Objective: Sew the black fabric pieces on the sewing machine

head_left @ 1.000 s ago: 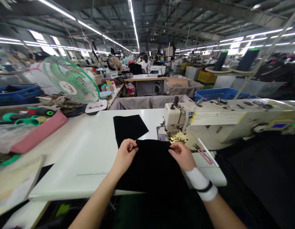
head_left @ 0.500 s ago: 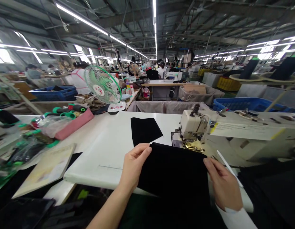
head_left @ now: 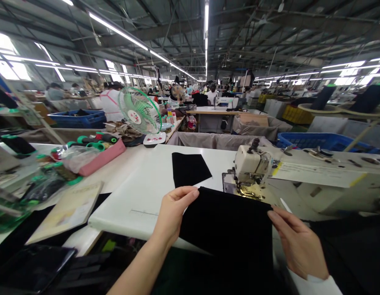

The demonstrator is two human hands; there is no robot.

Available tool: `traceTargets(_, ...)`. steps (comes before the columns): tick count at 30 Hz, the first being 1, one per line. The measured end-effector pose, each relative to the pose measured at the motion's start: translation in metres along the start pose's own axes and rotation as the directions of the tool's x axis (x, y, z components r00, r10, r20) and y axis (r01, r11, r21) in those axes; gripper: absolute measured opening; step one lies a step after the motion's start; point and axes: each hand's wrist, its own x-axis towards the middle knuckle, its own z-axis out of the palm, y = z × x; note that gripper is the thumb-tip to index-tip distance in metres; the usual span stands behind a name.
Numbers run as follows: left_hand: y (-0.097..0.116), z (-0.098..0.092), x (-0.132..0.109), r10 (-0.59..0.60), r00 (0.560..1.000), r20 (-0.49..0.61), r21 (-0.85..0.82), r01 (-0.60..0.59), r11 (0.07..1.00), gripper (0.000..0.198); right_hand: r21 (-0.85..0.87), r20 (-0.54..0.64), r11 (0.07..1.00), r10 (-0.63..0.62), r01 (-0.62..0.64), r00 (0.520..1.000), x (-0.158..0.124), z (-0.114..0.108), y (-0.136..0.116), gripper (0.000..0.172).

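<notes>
A piece of black fabric (head_left: 229,221) is stretched between my hands in front of the sewing machine (head_left: 251,168). My left hand (head_left: 174,209) pinches its upper left corner between thumb and fingers. At the upper right corner, my right hand (head_left: 300,237) grips the cloth the same way. The fabric's top edge runs nearly straight, sloping slightly down to the right, and its lower part merges with dark material below. A smaller black fabric piece (head_left: 190,169) lies flat on the white table (head_left: 125,200), left of the machine head. Behind my right hand a white pointed tool (head_left: 285,205) shows partly.
A green fan (head_left: 140,112) stands at the table's back left. A pink box (head_left: 102,157) with thread spools and a booklet (head_left: 67,211) lie to the left. Blue baskets (head_left: 328,141) stand behind the machine. Several people work farther off.
My right hand has moved slightly right and down, still gripping the fabric corner. The left hand keeps its pinch. The whole view has shifted a little.
</notes>
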Motion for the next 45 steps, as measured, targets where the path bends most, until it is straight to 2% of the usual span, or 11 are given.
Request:
traceTargets(8, 0.000, 0.002, 0.000, 0.054, 0.998, -0.014, 0.033, -0.053, 0.998, 0.024, 0.042, 0.021, 0.997, 0.068, -0.069, 0.997, 0.001, -0.001, -0.008, 0.045)
traceTargets(18, -0.006, 0.002, 0.006, 0.130, 0.990, -0.047, 0.030, -0.128, 0.991, 0.023, 0.002, 0.063, 1.000, -0.012, 0.012, 0.998, 0.003, 0.002, -0.015, 0.039)
traceTargets(23, -0.002, 0.002, 0.013, 0.158, 0.984, -0.077, -0.075, -0.163, 0.984, 0.034, -0.054, 0.112, 0.996, -0.066, 0.072, 0.992, 0.000, 0.008, -0.030, 0.030)
traceTargets(27, 0.000, -0.001, 0.019, 0.126, 0.984, -0.128, -0.096, -0.139, 0.986, 0.042, -0.020, 0.126, 0.994, -0.107, 0.111, 0.986, -0.002, 0.014, -0.043, 0.027)
traceTargets(32, 0.003, -0.002, 0.017, 0.039, 0.987, -0.155, -0.086, -0.053, 0.995, 0.049, 0.052, 0.080, 0.997, -0.067, 0.063, 0.995, -0.005, 0.019, -0.050, 0.027)
traceTargets(36, 0.005, -0.002, 0.016, 0.020, 0.983, -0.183, -0.070, -0.033, 0.997, 0.049, 0.056, 0.092, 0.996, -0.069, 0.064, 0.993, -0.005, 0.021, -0.051, 0.026)
traceTargets(39, 0.003, -0.001, 0.016, 0.030, 0.984, -0.174, -0.058, -0.041, 0.997, 0.050, 0.047, 0.097, 0.995, -0.091, 0.087, 0.991, -0.005, 0.022, -0.050, 0.025)
traceTargets(42, 0.000, -0.002, 0.016, 0.054, 0.988, -0.147, -0.032, -0.059, 0.998, 0.050, 0.107, 0.097, 0.989, -0.114, 0.103, 0.989, -0.003, 0.022, -0.049, 0.026)
traceTargets(45, 0.009, -0.006, 0.020, 0.140, 0.986, -0.087, 0.030, -0.138, 0.990, 0.048, 0.195, 0.152, 0.975, -0.134, 0.103, 0.979, -0.003, 0.020, -0.049, 0.027)
